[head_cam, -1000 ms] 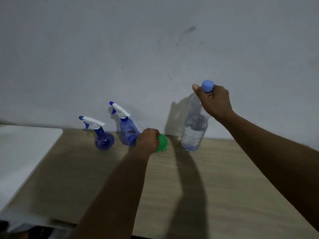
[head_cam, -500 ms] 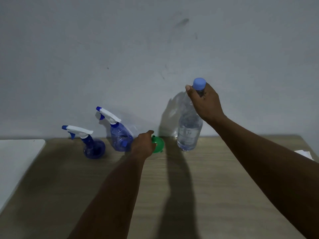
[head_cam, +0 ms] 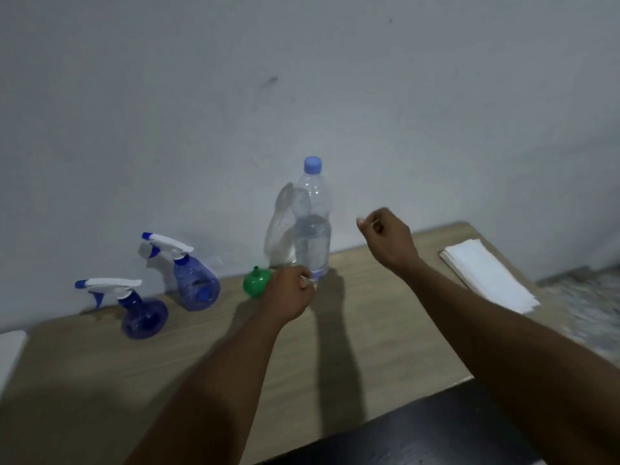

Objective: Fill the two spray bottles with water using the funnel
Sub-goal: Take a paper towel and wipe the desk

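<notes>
Two blue spray bottles with white triggers stand by the wall, one point(head_cam: 142, 317) at the left and a taller one point(head_cam: 196, 283) beside it. A small green funnel point(head_cam: 256, 282) lies on the wooden table point(head_cam: 352, 347). To its right a clear water bottle point(head_cam: 312, 229) with a blue cap stands upright, partly filled. My left hand point(head_cam: 288, 295) is curled just right of the funnel, in front of the bottle's base, and holds nothing. My right hand point(head_cam: 387, 238) hovers right of the bottle with loosely curled fingers, holding nothing.
A stack of white paper point(head_cam: 488, 275) lies at the table's right end. A white surface point(head_cam: 10, 347) adjoins the table at the left. A dark surface point(head_cam: 436, 431) sits below the table's near right edge. The wall runs right behind the bottles.
My right hand has let go of the water bottle's cap and dropped away to the right. My left hand has come off the funnel and shifted right. The view has swung to the right.
</notes>
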{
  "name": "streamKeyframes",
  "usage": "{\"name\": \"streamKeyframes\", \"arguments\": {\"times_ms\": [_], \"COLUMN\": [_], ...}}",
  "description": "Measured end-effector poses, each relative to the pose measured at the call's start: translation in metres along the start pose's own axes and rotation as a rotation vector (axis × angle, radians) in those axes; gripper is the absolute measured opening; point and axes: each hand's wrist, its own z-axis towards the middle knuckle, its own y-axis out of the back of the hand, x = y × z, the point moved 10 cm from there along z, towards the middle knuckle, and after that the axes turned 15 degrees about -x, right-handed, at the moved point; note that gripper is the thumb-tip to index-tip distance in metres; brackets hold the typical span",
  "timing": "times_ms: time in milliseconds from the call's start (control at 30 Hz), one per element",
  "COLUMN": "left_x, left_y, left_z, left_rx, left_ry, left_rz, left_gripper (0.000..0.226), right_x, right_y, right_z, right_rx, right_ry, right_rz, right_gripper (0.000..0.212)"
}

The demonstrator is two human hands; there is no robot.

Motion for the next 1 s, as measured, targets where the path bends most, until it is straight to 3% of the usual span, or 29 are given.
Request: {"name": "streamKeyframes", "arguments": {"times_ms": [267, 500, 700, 833, 1000], "left_x": [-0.088, -0.159, -0.215, -0.246, -0.256], "left_y": [-0.117, -0.216, -0.298, -0.335, -0.357], "left_z": [-0.051, -0.075, -0.085, -0.087, -0.077], "left_rx": [0.291, 0.358, 0.325, 0.295, 0.275], "left_ry": [-0.117, -0.116, -0.054, -0.097, -0.122], "left_rz": [-0.041, -0.018, -0.001, 0.067, 0.141], "left_gripper": [0.019, 0.024, 0.035, 0.046, 0.050], "right_x": [-0.165, -0.292, -0.379, -0.396, -0.410], "right_y": [0.130, 0.214, 0.222, 0.202, 0.174], "right_z": [-0.047, -0.011, 0.045, 0.074, 0.088], "right_rx": [-0.025, -0.109, 0.022, 0.118, 0.199], "right_ry": [-0.258, -0.412, -0.445, -0.415, -0.449], "right_rz": [-0.301, -0.325, -0.321, -0.280, -0.200], "right_gripper": [0.014, 0.014, 0.009, 0.024, 0.022]}}
